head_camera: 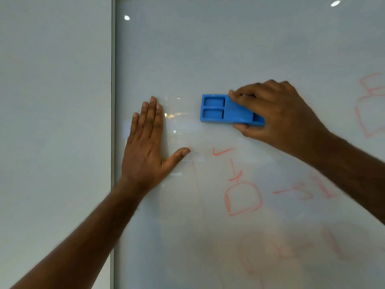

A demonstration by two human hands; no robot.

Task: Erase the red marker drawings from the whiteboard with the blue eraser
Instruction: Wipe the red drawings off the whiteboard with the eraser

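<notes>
The glossy whiteboard fills most of the view. My right hand grips the right end of the blue eraser, which lies flat against the board at mid height. My left hand presses flat on the board near its left edge, fingers straight and pointing up, thumb spread to the right. Red marker drawings remain below the eraser: a tick mark, a cup-like shape and strokes under my right forearm. More red outlines sit at the right edge. Faint pink smears spread low down.
A vertical frame strip marks the board's left edge, with a plain pale wall panel beyond it. Ceiling lights reflect in the glossy surface near the top.
</notes>
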